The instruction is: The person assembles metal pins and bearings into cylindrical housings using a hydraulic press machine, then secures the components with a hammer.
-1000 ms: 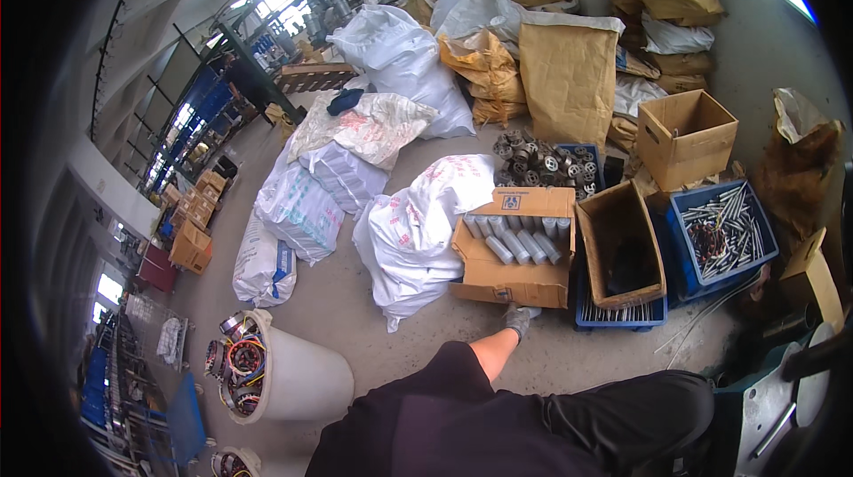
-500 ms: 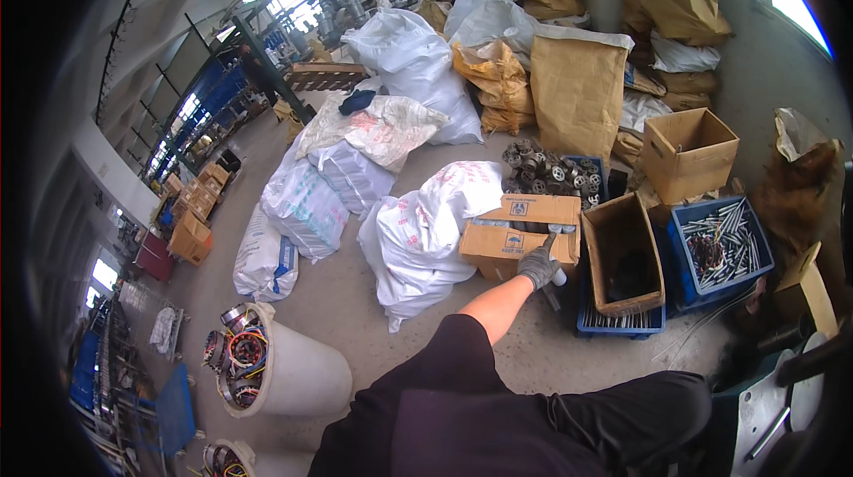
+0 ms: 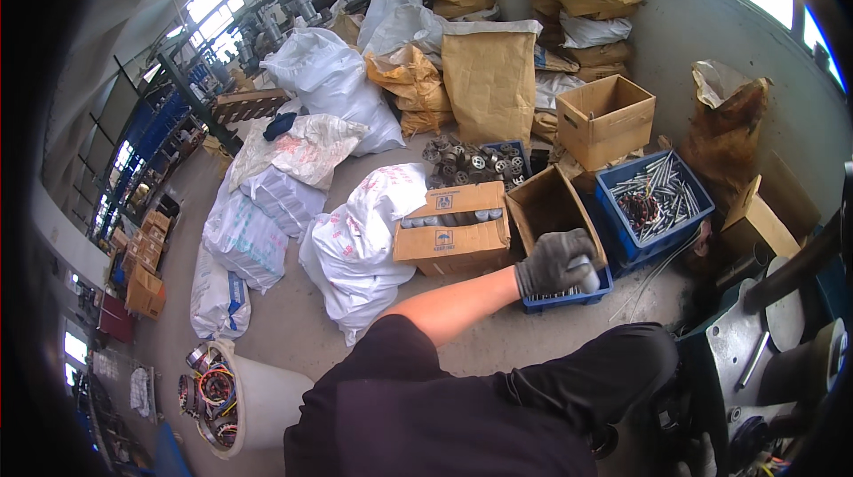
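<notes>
Since half a second ago, our left hand has swung away from the carton's front, out to the right, and the whole view has shifted with it. Nearest us, our dark trouser leg stretches across the bottom, with a machine's metal plate beside it at lower right. Down there we glimpse what looks like our right hand, gloved and mostly cut off; we cannot tell whether it is open or closed. On the left stands a white bucket full of wire-wound coils.

Our left hand, in a grey glove, is closed around a grey cylinder, held above a low blue crate. Just left of it sits the cardboard carton, its front flap up, more cylinders showing through the gap. A deep brown box leans behind our glove; right of that, another blue crate holds metal rods.

Left of the carton slumps a white sack. Farther back we see dark castings, an open box and a tall paper sack.
</notes>
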`<action>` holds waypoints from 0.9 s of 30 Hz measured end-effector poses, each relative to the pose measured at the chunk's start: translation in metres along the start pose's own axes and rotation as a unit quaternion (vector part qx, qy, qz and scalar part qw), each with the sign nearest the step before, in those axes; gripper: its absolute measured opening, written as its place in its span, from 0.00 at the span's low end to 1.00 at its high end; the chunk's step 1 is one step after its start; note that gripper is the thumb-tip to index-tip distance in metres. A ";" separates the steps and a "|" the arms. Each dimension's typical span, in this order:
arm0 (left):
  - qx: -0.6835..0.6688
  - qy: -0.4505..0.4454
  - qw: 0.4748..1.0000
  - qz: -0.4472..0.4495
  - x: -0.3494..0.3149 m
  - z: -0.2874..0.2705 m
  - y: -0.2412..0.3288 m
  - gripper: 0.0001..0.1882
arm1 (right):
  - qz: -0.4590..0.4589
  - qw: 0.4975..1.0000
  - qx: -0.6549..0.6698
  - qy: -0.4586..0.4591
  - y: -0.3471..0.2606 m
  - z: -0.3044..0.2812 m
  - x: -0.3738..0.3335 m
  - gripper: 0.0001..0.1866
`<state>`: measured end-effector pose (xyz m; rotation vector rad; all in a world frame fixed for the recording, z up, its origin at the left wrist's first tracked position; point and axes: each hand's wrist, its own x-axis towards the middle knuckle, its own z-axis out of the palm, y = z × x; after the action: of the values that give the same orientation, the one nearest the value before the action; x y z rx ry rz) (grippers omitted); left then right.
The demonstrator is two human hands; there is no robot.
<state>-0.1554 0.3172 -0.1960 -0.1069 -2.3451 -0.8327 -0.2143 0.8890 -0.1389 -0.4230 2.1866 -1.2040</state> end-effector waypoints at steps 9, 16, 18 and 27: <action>-0.375 -0.192 0.882 0.213 0.116 0.210 0.280 0.10 | -0.142 0.967 0.139 0.159 -0.014 0.015 0.020 0.35; -0.497 -0.243 0.823 0.127 0.091 0.325 0.302 0.08 | -0.041 0.903 0.391 0.171 0.009 0.006 0.007 0.24; -0.519 -0.268 0.803 0.116 0.097 0.324 0.304 0.12 | -0.033 0.840 0.536 0.077 0.036 0.009 0.004 0.27; -0.550 -0.432 0.685 -0.203 0.097 0.351 0.296 0.19 | -0.041 0.882 0.387 0.265 0.047 -0.041 -0.021 0.40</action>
<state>-0.3420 0.7479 -0.1876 -0.6022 -2.2043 -2.8506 -0.2239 0.9521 -0.1548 0.1838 1.8556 -2.3009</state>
